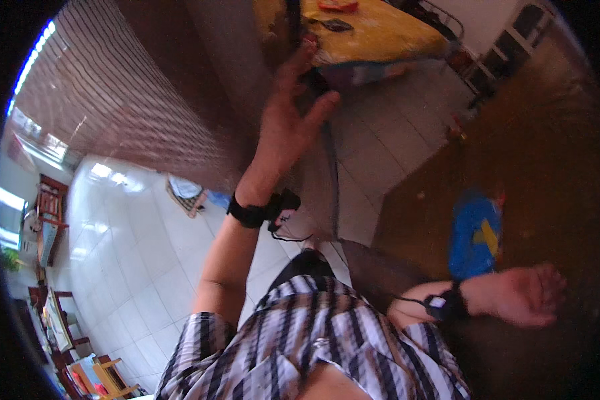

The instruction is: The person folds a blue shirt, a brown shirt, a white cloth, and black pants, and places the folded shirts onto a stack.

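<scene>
My left hand [290,120] reaches forward with thumb and fingers apart. It lies against or just in front of a brown curtain [220,60] with a sheer striped part; contact is hard to tell. Some dark shape shows beyond the thumb, too blurred to name. Off to the right, my right hand [517,296] is blurred, its fingers loosely curled and nothing visible in it. Close to it is a dark brown surface, apparently a door [535,170], bearing a blue and yellow item [472,240]. Both wrists wear black straps with small devices and cables.
Beyond the curtain stands a bed [380,35] with a yellow cover and a red item [338,5] on it. A white-framed shelf or door [510,42] is farther right. Left, across the tiled floor [125,250], are wooden chairs [52,200] and a cloth item [184,192].
</scene>
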{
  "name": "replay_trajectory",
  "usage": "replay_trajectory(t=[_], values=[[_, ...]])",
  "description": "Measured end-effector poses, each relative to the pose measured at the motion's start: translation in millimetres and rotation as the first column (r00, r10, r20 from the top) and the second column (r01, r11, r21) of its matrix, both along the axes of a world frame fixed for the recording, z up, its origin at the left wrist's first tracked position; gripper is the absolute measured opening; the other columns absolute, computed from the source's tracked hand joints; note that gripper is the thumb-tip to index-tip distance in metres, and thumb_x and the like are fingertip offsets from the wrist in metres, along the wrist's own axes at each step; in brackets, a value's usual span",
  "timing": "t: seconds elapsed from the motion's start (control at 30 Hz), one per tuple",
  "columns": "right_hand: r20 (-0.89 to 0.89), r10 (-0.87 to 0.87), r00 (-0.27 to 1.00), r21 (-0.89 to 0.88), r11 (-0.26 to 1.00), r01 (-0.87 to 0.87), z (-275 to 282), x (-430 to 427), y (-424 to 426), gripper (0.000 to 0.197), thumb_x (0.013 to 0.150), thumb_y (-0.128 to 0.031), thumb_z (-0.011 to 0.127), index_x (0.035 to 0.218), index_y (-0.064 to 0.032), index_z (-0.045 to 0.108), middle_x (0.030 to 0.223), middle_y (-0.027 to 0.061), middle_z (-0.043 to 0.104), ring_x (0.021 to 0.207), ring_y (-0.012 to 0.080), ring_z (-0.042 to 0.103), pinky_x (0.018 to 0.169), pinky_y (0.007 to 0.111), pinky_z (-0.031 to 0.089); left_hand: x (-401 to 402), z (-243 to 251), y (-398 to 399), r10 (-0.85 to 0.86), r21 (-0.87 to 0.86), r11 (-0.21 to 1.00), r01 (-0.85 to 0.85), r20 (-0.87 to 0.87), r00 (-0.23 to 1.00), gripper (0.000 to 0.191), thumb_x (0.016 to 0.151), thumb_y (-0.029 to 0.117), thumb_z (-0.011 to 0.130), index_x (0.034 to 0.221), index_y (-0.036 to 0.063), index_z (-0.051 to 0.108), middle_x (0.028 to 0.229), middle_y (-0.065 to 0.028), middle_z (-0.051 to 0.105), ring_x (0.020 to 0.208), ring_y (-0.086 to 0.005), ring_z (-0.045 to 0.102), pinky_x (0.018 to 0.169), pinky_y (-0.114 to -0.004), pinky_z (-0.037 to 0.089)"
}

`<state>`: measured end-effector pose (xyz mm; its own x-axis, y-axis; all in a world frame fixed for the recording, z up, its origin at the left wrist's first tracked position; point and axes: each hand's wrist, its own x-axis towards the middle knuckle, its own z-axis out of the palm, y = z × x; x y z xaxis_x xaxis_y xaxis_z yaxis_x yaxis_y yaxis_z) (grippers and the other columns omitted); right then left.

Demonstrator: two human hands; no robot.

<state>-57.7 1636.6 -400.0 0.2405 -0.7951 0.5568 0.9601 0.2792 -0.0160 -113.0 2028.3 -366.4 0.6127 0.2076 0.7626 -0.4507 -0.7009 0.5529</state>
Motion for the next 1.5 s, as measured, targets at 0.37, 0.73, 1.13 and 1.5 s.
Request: replay_trajectory(t=[0.37, 0.73, 1.13, 1.5], values=[[-0.474, -0.489, 0.732, -0.439, 0.852, 0.285, -127, 206, 13, 0.027, 0.098, -0.022, 0.047, 0.109, 0.0016, 0.056, 0.103, 0.0203, 0.060, 0.093, 0.0275, 0.058, 0.084, 0.040, 0.051, 59, -80, 51, 0.585, -0.409, 0.745, -0.527, 0.781, 0.220, 0.029, 0.091, 0.008, 0.053, 0.118, -0.0019, 0.051, 0.121, -0.0155, 0.053, 0.117, -0.0269, 0.046, 0.102, -0.040, 0.033], [-0.411, 0.679, 0.608, -0.215, 0.576, -0.788, -367, 312, 264, 0.012, 0.094, -0.017, 0.056, 0.099, -0.0068, 0.058, 0.079, 0.0056, 0.062, 0.064, 0.0135, 0.056, 0.053, 0.026, 0.043, 157, -359, 188, 0.460, -0.362, 0.458, -0.812, 0.878, -0.132, 0.025, 0.097, 0.017, 0.051, 0.107, -0.0053, 0.053, 0.108, -0.0204, 0.060, 0.095, -0.0327, 0.059, 0.079, -0.044, 0.049], [-0.396, 0.700, 0.594, -0.266, 0.531, -0.804, -511, 596, 328, 0.009, 0.093, -0.017, 0.058, 0.093, -0.0073, 0.058, 0.077, 0.0037, 0.058, 0.064, 0.0128, 0.052, 0.055, 0.026, 0.040, 401, -535, 288, 0.653, -0.253, 0.623, -0.740, 0.690, 0.313, 0.014, 0.089, 0.007, 0.060, 0.102, 0.0020, 0.060, 0.095, -0.0080, 0.061, 0.084, -0.0161, 0.060, 0.071, -0.028, 0.050], [-0.702, 0.712, 0.013, -0.012, 0.006, -1.000, -510, 760, 437, 0.011, 0.092, -0.019, 0.058, 0.086, -0.0092, 0.058, 0.074, 0.0020, 0.055, 0.065, 0.0127, 0.047, 0.055, 0.027, 0.039, 595, -627, 424, 0.295, -0.711, 0.638, -0.296, -0.130, 0.947, 0.022, 0.087, 0.019, 0.065, 0.106, 0.0078, 0.063, 0.096, -0.0016, 0.063, 0.085, -0.0114, 0.058, 0.068, -0.026, 0.047]])
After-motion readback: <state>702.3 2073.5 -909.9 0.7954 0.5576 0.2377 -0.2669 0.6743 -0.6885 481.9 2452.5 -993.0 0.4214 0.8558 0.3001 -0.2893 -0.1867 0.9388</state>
